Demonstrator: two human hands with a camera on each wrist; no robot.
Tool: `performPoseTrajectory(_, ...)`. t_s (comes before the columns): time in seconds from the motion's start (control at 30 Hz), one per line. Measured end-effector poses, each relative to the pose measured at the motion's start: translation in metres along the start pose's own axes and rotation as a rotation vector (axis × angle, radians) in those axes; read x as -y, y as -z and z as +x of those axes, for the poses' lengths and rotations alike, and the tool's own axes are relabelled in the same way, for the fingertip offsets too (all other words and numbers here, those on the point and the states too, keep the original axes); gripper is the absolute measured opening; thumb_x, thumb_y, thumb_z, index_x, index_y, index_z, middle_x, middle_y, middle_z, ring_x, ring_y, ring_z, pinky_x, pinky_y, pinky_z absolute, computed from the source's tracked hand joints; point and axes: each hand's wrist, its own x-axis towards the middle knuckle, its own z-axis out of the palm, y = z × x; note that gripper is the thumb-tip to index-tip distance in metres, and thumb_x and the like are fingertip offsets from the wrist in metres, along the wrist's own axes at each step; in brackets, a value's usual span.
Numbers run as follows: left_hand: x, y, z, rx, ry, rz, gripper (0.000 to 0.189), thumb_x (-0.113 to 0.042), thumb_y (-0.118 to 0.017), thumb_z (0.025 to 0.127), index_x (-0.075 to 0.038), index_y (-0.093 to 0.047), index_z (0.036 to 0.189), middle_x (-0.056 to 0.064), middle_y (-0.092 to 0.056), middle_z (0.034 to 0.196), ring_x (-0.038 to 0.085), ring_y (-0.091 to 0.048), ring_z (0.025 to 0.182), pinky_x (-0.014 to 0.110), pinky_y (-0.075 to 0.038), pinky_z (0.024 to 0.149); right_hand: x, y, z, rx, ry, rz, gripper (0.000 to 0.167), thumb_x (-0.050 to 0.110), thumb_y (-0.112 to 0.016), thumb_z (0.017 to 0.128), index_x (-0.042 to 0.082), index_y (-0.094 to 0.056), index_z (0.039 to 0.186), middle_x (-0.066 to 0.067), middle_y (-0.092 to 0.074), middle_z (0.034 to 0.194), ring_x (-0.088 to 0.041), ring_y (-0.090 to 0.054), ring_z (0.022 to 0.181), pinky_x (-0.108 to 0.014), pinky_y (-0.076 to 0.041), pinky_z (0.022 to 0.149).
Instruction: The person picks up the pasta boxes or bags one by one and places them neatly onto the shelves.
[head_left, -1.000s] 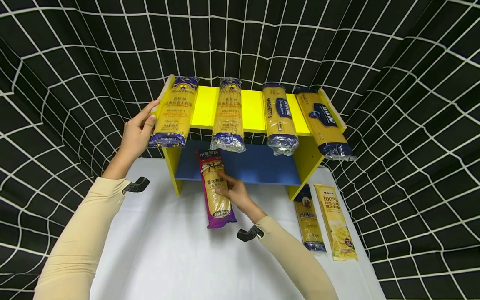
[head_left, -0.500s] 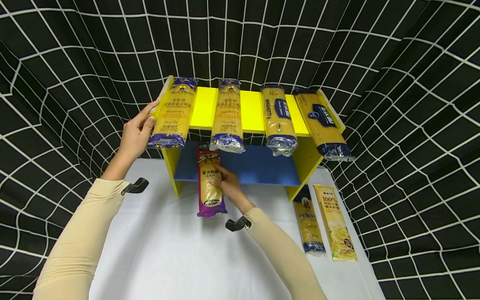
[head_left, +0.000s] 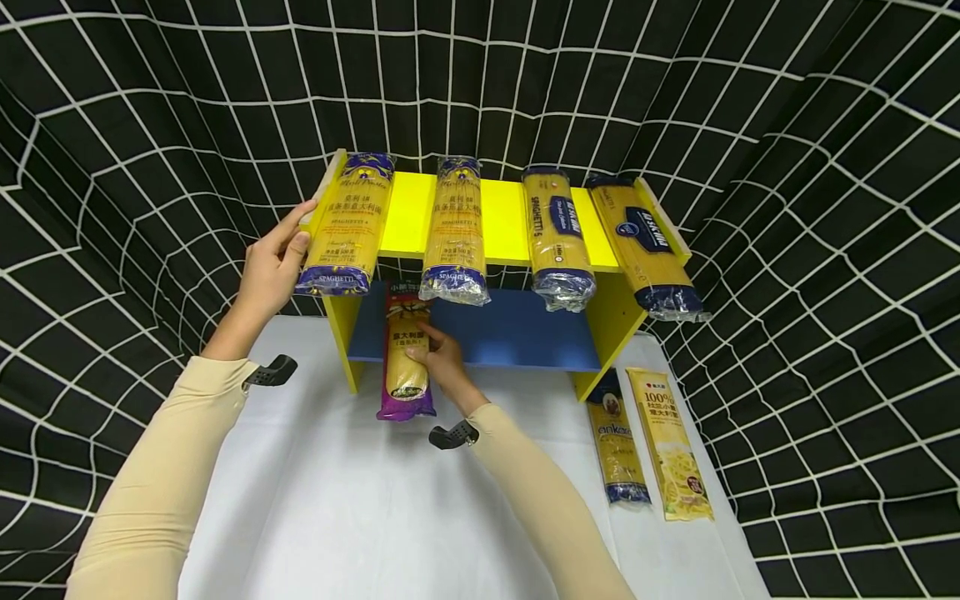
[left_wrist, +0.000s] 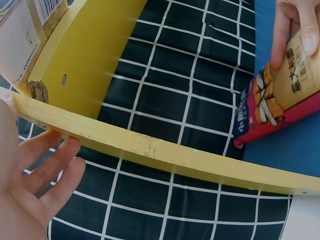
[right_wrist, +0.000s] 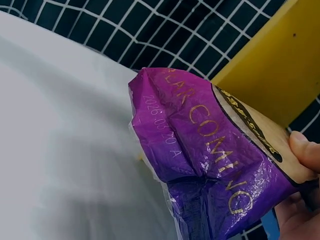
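Note:
My right hand [head_left: 442,358] grips a red-and-purple packet of spaghetti [head_left: 407,367] by its right edge. The packet's far end lies over the blue lower board [head_left: 517,329] of the shelf, and its purple end [right_wrist: 200,155] sticks out in front. In the left wrist view the fingers spread on the packet's printed face [left_wrist: 295,70]. My left hand [head_left: 273,267] holds the upper left corner of the yellow shelf [head_left: 408,217], its fingers [left_wrist: 55,165] against the outside of the side panel [left_wrist: 150,145]. Right beside it lies a blue-ended spaghetti packet [head_left: 348,221] on the top board.
Three more spaghetti packets lie along the top board, among them a middle one [head_left: 453,229] and a tilted right one [head_left: 645,246]. On the white table [head_left: 337,517], right of the shelf, lie an ankara packet [head_left: 618,450] and a yellow packet [head_left: 670,442]. Gridded black curtain [head_left: 480,75] surrounds everything.
My right hand has moved left and farther into the shelf with the spaghetti packet, which has turned straighter. The left hand stays at the shelf's corner.

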Motion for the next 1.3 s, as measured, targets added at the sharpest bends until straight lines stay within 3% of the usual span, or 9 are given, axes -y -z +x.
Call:
performPoseTrajectory(0.23,-0.001,0.000,0.000,0.001,-0.003,0.000,0.042,-0.041,-0.043,0.104,-0.054,-0.039,0.145,0.017,-0.066,0.115,0.003,-0.054,0.073,0.009,-0.043,0.058,0.001,-0.010,0.008,-0.051,0.064,-0.048,0.060,-0.001,-0.073,0.085,0.003,-0.052,0.142,-0.029,-0.065,0.125,-0.022,-0.070,0.096,-0.020,-0.057,0.076)
performPoseTrajectory(0.47,0.000,0.000,-0.001,0.001,-0.004,-0.008,0.043,-0.040,-0.043,0.104,-0.053,-0.039,0.145,0.018,-0.066,0.116,0.002,-0.054,0.074,0.008,-0.044,0.058,0.003,-0.018,0.014,-0.091,0.064,-0.061,0.058,-0.003,-0.073,0.083,0.002,-0.056,0.138,-0.027,-0.066,0.123,-0.027,-0.071,0.098,-0.021,-0.058,0.074)
performPoseTrajectory(0.9,0.002,-0.001,-0.001,-0.002,-0.005,-0.006,0.042,-0.042,-0.043,0.104,-0.054,-0.038,0.145,0.018,-0.067,0.115,0.003,-0.054,0.073,0.009,-0.043,0.057,0.007,-0.020,0.017,-0.062,0.035,-0.050,0.060,-0.004,-0.071,0.084,0.000,-0.053,0.141,-0.030,-0.063,0.127,-0.041,-0.067,0.110,-0.030,-0.060,0.078)
performPoseTrajectory(1.13,0.002,0.000,-0.001,-0.003,-0.007,-0.007,0.043,-0.041,-0.043,0.104,-0.053,-0.038,0.145,0.018,-0.066,0.115,0.004,-0.054,0.073,0.010,-0.043,0.057,0.004,-0.019,0.021,-0.087,0.046,-0.210,0.058,0.007,-0.078,0.083,0.006,-0.058,0.138,-0.021,-0.062,0.133,-0.033,-0.062,0.122,-0.031,-0.058,0.089)
performPoseTrajectory(1.3,0.000,-0.001,-0.001,-0.003,-0.001,-0.008,0.043,-0.040,-0.043,0.104,-0.052,-0.039,0.146,0.019,-0.066,0.115,0.004,-0.053,0.073,0.011,-0.043,0.056,0.003,-0.016,0.021,-0.070,0.081,-0.258,0.058,0.007,-0.079,0.082,0.004,-0.059,0.136,-0.022,-0.065,0.129,-0.033,-0.064,0.116,-0.029,-0.057,0.089)
